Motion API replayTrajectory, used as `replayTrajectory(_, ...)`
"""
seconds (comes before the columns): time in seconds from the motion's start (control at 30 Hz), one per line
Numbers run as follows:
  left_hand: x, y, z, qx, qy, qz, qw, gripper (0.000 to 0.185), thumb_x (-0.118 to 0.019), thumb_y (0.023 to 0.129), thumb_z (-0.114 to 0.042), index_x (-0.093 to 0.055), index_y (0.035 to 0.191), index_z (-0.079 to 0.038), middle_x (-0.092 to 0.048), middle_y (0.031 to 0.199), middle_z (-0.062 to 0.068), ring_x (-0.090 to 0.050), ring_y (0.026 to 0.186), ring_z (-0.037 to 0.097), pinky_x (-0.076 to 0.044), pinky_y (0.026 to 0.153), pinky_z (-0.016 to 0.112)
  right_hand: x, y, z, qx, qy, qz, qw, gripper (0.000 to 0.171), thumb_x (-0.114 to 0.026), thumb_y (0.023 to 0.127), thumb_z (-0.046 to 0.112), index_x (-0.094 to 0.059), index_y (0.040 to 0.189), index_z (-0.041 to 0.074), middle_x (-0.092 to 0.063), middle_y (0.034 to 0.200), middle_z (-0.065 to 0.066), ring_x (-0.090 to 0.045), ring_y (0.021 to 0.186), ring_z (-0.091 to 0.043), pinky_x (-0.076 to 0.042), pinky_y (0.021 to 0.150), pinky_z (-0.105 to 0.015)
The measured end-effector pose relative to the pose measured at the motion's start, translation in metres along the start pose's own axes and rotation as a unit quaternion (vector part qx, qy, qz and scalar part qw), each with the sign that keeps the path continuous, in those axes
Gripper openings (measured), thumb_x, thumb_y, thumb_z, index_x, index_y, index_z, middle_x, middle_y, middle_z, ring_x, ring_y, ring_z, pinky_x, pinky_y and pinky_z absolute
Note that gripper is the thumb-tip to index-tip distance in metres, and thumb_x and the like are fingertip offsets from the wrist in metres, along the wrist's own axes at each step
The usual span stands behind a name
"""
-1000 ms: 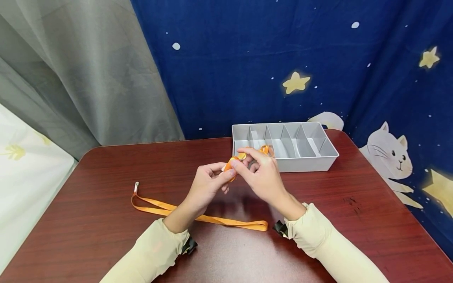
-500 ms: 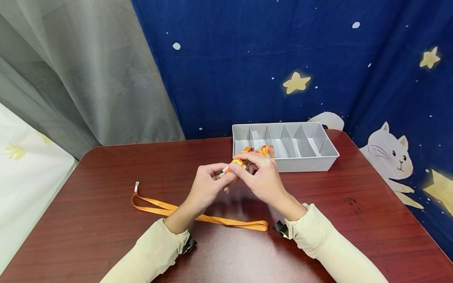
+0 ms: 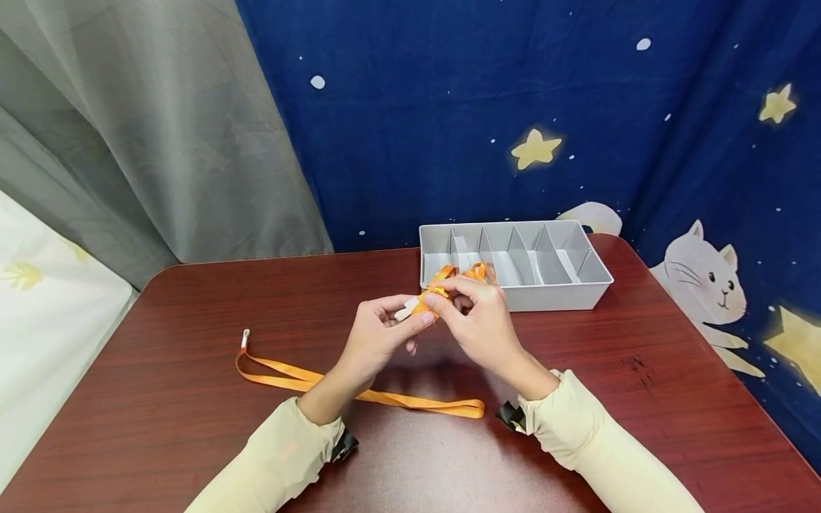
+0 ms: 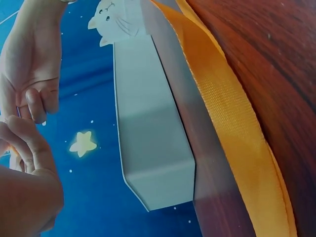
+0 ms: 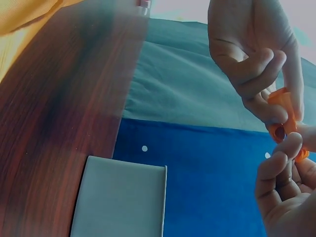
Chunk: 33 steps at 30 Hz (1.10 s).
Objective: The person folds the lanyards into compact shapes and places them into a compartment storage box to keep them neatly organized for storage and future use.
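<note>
Above the table, both hands pinch a bundled orange lanyard (image 3: pixel 423 306), whose white clip end (image 3: pixel 405 311) points out to the left. My left hand (image 3: pixel 375 335) grips it from the left between thumb and fingers. From the other side, my right hand (image 3: pixel 482 324) pinches it with thumb and forefinger. The right wrist view shows the orange strap (image 5: pixel 284 100) folded into loops between the fingertips. A second orange lanyard (image 3: pixel 442 407) lies stretched out on the table under the left forearm, its metal clip (image 3: pixel 246 338) at the far left.
Behind the hands stands a grey divided box (image 3: pixel 554 298) with several compartments. Looped orange strap (image 3: pixel 477 271) shows in its front left compartments, partly hidden by the right hand. A blue starry curtain (image 3: pixel 417 128) hangs behind the dark red wooden table (image 3: pixel 205 299).
The fingers have shifted slightly around the bundled lanyard, and its white clip end shows more on the left. The right forefinger has drawn down, uncovering more orange strap in the box.
</note>
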State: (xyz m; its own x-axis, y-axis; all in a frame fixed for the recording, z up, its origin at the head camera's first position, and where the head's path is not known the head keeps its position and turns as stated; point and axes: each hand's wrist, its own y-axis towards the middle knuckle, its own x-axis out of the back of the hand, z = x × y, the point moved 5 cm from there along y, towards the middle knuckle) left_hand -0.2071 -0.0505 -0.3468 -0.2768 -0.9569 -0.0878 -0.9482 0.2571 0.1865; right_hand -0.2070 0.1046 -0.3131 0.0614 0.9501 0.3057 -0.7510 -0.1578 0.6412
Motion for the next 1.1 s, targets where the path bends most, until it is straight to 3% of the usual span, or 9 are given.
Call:
replayTrajectory(0.23, -0.002, -0.001, 0.001, 0.002, -0.023, 0.008, 0.9997, 0.026, -0.069, 0.091, -0.004, -0.067, 0.114, 0.009, -0.069, 0.073, 0.003, -0.052, 0.044, 0.013, -0.045, 0.047, 0.023, 0.003, -0.001, -0.003, -0.015, 0.021, -0.001, 1.0, 0.006, -0.074, 0.09, 0.009, -0.075, 0.092, 0.004, -0.068, 0.073, -0.002, -0.056, 0.053, -0.008, -0.039, 0.046, -0.019)
replayTrajectory(0.33, -0.003, 0.002, 0.001, 0.004, -0.036, 0.0, 0.9993, 0.029, -0.07, 0.091, -0.004, -0.066, 0.116, 0.008, -0.073, 0.082, 0.005, -0.052, 0.043, 0.013, -0.045, 0.045, 0.022, 0.007, -0.001, -0.004, -0.025, 0.037, -0.01, 0.999, 0.006, -0.073, 0.091, 0.007, -0.074, 0.092, 0.001, -0.069, 0.077, -0.006, -0.06, 0.057, -0.009, -0.044, 0.048, -0.019)
replayTrajectory(0.47, 0.0, 0.007, 0.001, -0.003, -0.04, -0.012, 0.9991, 0.028, -0.066, 0.094, -0.008, -0.066, 0.119, 0.005, -0.073, 0.092, 0.017, -0.053, 0.043, 0.013, -0.047, 0.046, 0.023, 0.015, 0.001, -0.008, -0.047, 0.059, -0.035, 0.997, 0.007, -0.071, 0.091, 0.004, -0.073, 0.092, -0.002, -0.07, 0.082, -0.011, -0.062, 0.057, -0.009, -0.046, 0.047, -0.019)
replayTrajectory(0.57, 0.004, 0.011, 0.003, -0.019, -0.001, -0.015, 0.9997, 0.026, -0.062, 0.098, -0.011, -0.067, 0.119, 0.003, -0.072, 0.095, 0.023, -0.056, 0.046, 0.015, -0.051, 0.049, 0.025, 0.023, 0.004, -0.013, -0.058, 0.053, -0.055, 0.995, 0.008, -0.072, 0.09, 0.004, -0.073, 0.093, -0.003, -0.07, 0.08, -0.013, -0.056, 0.052, -0.007, -0.04, 0.044, -0.016)
replayTrajectory(0.67, 0.008, 0.015, 0.008, -0.04, 0.077, -0.017, 0.9961, 0.023, -0.061, 0.099, -0.009, -0.068, 0.118, 0.001, -0.073, 0.094, 0.019, -0.063, 0.054, 0.024, -0.055, 0.053, 0.029, 0.028, 0.007, -0.019, -0.067, 0.037, -0.069, 0.995, 0.01, -0.073, 0.09, 0.006, -0.074, 0.095, -0.003, -0.071, 0.078, -0.015, -0.057, 0.053, -0.005, -0.038, 0.045, -0.016)
replayTrajectory(0.73, 0.011, 0.017, 0.01, -0.062, 0.152, -0.02, 0.9863, 0.023, -0.062, 0.097, -0.007, -0.07, 0.118, -0.002, -0.073, 0.093, 0.014, -0.066, 0.063, 0.026, -0.056, 0.058, 0.03, 0.03, 0.008, -0.022, -0.075, 0.031, -0.077, 0.994, 0.011, -0.073, 0.09, 0.007, -0.074, 0.094, -0.003, -0.071, 0.08, -0.015, -0.059, 0.056, -0.004, -0.04, 0.047, -0.015)
replayTrajectory(0.9, 0.012, 0.021, 0.009, -0.118, 0.303, -0.021, 0.9455, 0.03, -0.062, 0.093, -0.005, -0.069, 0.123, -0.007, -0.069, 0.113, 0.009, -0.066, 0.091, 0.019, -0.056, 0.074, 0.032, 0.034, 0.011, -0.027, -0.082, 0.025, -0.089, 0.992, 0.013, -0.074, 0.09, 0.008, -0.073, 0.093, -0.004, -0.071, 0.085, -0.015, -0.063, 0.059, -0.003, -0.044, 0.051, -0.015)
replayTrajectory(0.97, 0.012, 0.023, 0.009, -0.129, 0.331, -0.016, 0.9348, 0.033, -0.062, 0.093, -0.005, -0.068, 0.125, -0.007, -0.065, 0.124, 0.009, -0.065, 0.102, 0.018, -0.054, 0.083, 0.035, 0.036, 0.013, -0.03, -0.081, 0.022, -0.092, 0.992, 0.013, -0.073, 0.091, 0.009, -0.073, 0.093, -0.004, -0.07, 0.082, -0.015, -0.062, 0.059, -0.003, -0.043, 0.049, -0.015)
replayTrajectory(1.1, 0.012, 0.029, 0.011, -0.128, 0.361, 0.0, 0.9236, 0.038, -0.061, 0.094, -0.007, -0.063, 0.131, -0.005, -0.059, 0.136, 0.012, -0.058, 0.123, 0.023, -0.045, 0.103, 0.043, 0.04, 0.016, -0.036, -0.084, 0.009, -0.104, 0.991, 0.014, -0.073, 0.091, 0.011, -0.073, 0.091, -0.003, -0.066, 0.073, -0.012, -0.057, 0.051, -0.003, -0.036, 0.042, -0.016)
